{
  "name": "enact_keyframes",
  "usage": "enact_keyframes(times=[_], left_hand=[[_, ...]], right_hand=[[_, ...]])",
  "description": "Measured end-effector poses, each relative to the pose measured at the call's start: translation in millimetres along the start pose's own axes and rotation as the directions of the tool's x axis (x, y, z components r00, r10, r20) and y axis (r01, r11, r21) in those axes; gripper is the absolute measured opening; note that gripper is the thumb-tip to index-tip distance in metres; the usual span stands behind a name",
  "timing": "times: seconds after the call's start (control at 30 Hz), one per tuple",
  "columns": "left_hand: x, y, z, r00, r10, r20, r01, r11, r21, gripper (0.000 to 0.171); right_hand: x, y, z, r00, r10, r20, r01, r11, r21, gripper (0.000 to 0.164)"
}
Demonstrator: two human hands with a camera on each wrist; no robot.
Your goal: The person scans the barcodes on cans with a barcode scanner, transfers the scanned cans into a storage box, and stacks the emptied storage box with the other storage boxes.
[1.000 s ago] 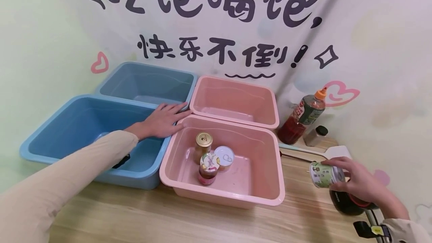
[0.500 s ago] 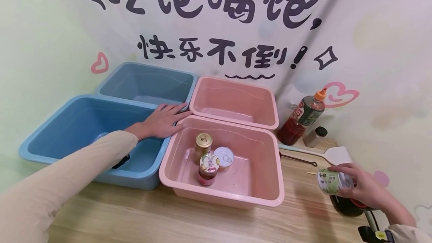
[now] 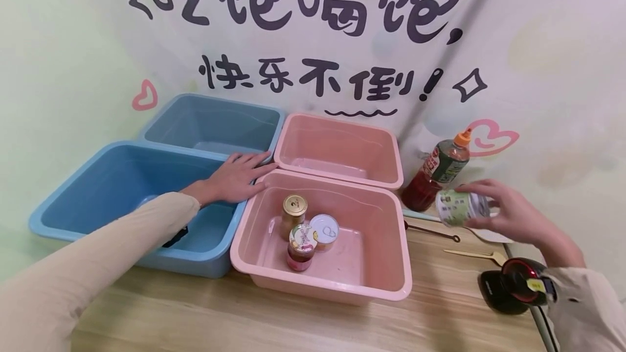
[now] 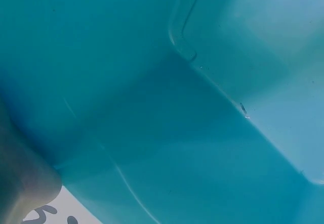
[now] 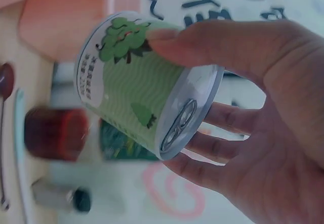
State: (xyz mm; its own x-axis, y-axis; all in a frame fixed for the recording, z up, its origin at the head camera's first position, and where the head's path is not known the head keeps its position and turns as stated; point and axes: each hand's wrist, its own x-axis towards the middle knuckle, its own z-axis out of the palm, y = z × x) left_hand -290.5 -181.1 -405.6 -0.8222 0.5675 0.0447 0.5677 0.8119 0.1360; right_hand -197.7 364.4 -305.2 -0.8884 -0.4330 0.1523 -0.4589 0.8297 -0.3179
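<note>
My right hand [image 3: 508,213] grips a green-labelled pull-tab can [image 3: 457,207] above the right side of the table. In the right wrist view the can [image 5: 136,82] lies tilted between thumb and fingers, its ring-pull end towards the palm. My left hand [image 3: 237,175] rests with fingers spread on the rims where the blue and pink bins meet. A gold-lidded jar [image 3: 295,208], a flat pull-tab can [image 3: 325,230] and a small jar with a patterned lid [image 3: 301,240] stand in the front pink bin [image 3: 386,243]. Only part of the left hand [image 4: 25,178] shows in the left wrist view.
Behind stand a second pink bin [image 3: 342,178] and a blue-grey bin [image 3: 161,118]; the front blue bin [image 3: 112,178] is left. A red sauce bottle [image 3: 442,167], a dark metal rod [image 3: 432,231], a wooden spoon [image 3: 476,255] and a black-and-red device [image 3: 513,281] lie right.
My right hand first drew slightly right and down with the green can, then rose and moved back left towards the sauce bottle. The left hand has stayed on the rims.
</note>
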Motion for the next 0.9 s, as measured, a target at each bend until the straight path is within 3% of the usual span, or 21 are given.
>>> enact_keyframes(times=[0.2,0.4,0.53,0.73,0.9], left_hand=[[0.0,1.7,-1.1,1.0,0.004,-0.004,-0.004,1.0,0.0,0.058],[-0.4,3.5,-2.0,1.0,0.015,-0.012,-0.015,1.0,0.01,0.058],[-1.8,1.2,-1.9,1.0,0.002,0.0,-0.002,1.0,0.003,0.058],[-2.4,0.9,-2.4,1.0,0.004,0.004,-0.004,1.0,-0.003,0.059],[-1.4,3.2,-2.2,1.0,0.004,0.009,-0.004,1.0,-0.006,0.059]], right_hand=[[50,-19,-7,0.999,-0.035,-0.006,0.035,0.998,0.056,0.063],[106,-34,-1,0.995,0.066,0.073,-0.071,0.995,0.074,0.067],[144,-46,13,0.982,0.122,0.148,-0.14,0.983,0.116,0.068],[194,-58,43,0.979,0.1,0.176,-0.124,0.984,0.129,0.066],[220,-61,69,0.973,0.116,0.201,-0.143,0.982,0.126,0.063]])
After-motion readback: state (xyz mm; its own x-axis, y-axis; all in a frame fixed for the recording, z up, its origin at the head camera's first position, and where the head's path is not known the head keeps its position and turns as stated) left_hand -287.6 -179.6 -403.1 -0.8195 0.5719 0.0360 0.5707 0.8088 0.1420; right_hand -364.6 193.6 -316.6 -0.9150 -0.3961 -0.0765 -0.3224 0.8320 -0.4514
